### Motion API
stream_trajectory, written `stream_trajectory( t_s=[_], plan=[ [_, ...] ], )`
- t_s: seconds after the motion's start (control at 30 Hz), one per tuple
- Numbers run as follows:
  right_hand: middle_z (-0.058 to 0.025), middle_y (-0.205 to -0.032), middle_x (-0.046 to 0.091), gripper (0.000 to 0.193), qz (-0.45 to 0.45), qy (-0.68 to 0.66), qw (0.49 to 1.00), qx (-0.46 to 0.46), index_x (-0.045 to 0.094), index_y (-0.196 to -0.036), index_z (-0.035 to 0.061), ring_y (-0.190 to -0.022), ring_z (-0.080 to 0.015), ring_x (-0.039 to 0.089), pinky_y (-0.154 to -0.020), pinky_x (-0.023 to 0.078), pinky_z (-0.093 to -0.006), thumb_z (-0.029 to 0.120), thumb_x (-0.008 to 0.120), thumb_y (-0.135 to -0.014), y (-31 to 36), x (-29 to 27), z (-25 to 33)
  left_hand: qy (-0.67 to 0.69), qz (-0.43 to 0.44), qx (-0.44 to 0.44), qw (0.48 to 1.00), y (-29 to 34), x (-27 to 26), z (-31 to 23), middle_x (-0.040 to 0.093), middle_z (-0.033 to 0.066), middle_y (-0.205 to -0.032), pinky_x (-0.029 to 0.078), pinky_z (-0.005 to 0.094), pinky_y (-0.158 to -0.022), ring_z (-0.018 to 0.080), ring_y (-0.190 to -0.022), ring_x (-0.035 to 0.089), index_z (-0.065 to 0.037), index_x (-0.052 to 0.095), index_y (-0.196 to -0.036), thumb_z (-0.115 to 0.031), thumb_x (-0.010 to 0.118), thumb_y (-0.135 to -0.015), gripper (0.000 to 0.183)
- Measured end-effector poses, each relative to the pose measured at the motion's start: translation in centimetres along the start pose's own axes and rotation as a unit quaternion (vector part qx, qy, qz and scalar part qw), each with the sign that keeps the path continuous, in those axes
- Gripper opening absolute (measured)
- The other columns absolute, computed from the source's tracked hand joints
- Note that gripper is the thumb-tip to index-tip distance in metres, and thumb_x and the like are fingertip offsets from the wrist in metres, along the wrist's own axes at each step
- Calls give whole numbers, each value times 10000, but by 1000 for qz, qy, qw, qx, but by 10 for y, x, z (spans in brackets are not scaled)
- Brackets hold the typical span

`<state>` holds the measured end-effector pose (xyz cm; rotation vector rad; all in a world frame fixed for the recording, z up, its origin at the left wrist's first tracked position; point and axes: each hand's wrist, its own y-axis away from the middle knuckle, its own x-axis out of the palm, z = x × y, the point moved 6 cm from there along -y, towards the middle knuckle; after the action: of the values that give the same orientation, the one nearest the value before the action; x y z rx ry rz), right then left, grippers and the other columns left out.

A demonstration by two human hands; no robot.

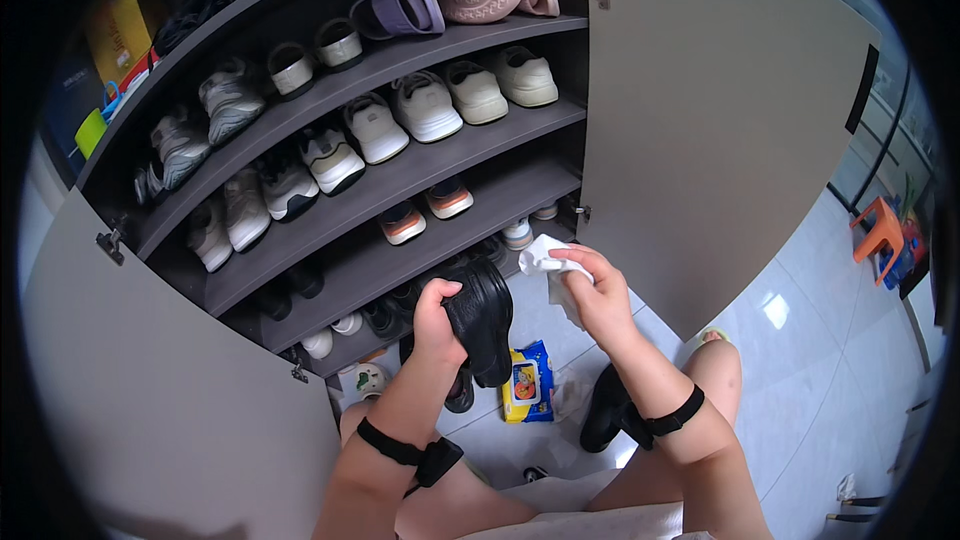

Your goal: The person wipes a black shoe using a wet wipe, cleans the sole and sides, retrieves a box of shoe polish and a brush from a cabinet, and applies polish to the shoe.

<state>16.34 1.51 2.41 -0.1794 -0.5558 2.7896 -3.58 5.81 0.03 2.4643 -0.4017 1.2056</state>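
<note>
My left hand [437, 328] is closed on a black shoe [483, 325], raised in front of the lowest shelf with the thumb near its opening. To the right, my right hand [598, 302] pinches a crumpled white wipe [551, 268], which hangs apart from the shoe. Below both hands, a blue and yellow pack of wipes [528, 383] lies on the floor. Another black shoe [604, 410] rests beside my right forearm, partly hidden by it. Part of a further dark shoe [459, 393] shows under the held one.
An open shoe cabinet [545, 152] stands ahead, its shelves holding several pairs of shoes and slippers. Its left door [170, 380] and right door [720, 120] swing out on both sides. An orange stool [878, 237] stands at the far right on the tiled floor [790, 340].
</note>
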Motion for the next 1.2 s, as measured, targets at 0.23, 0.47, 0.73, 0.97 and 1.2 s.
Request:
stream_trajectory(
  t_s=[0.23, 0.47, 0.73, 0.97, 1.2],
  plan=[
    [-159, -1152, 605, 330, -80, -37, 993, -77, 604, -1128, -10, -1076, -265, 576, -929, 429, -306, -14, 574, -800, 1, 2, 27, 43, -39, -12, 998, 1, 7, 8, 665, 133, -868, 538, 372, -753, 269, -778, 659, 13, 610, -910, -204, 497, -737, 300],
    [-115, -1201, 594, 438, 90, 265, 892, -355, 598, -1148, 52, -1148, -295, 544, -997, 407, -409, -27, 573, -718, 43, 51, 59, 60, 6, 2, 998, -6, 23, 40, 621, 95, -1096, 448, 382, -946, 247, -1030, 595, -65, 560, -1113, -452, 464, -900, 452],
    [-128, -1157, 619, 432, 146, 172, 917, -329, 633, -1081, 43, -1110, -290, 577, -986, 428, -396, -109, 549, -686, 58, 32, 57, -12, 78, 40, 996, -4, 39, 34, 622, 111, -1129, 445, 377, -947, 240, -1037, 595, -27, 543, -1165, -582, 338, -906, 646],
    [-94, -1248, 578, 417, 53, 290, 902, -315, 617, -1149, 91, -1234, -290, 479, -1053, 319, -452, -14, 591, -746, 34, 18, 65, -63, 146, 71, 985, -7, 58, 45, 573, 119, -1224, 353, 350, -1039, 236, -1142, 541, 17, 491, -1245, -614, 258, -920, 747],
    [-119, -1314, 519, 502, 147, 269, 894, -326, 567, -1234, 73, -1255, -294, 460, -1043, 354, -434, -8, 576, -738, 71, 47, 29, 72, 71, 61, 993, -9, 48, 17, 609, 132, -1131, 447, 389, -947, 280, -1040, 590, -8, 527, -1182, -657, 383, -853, 741]
  ],
)
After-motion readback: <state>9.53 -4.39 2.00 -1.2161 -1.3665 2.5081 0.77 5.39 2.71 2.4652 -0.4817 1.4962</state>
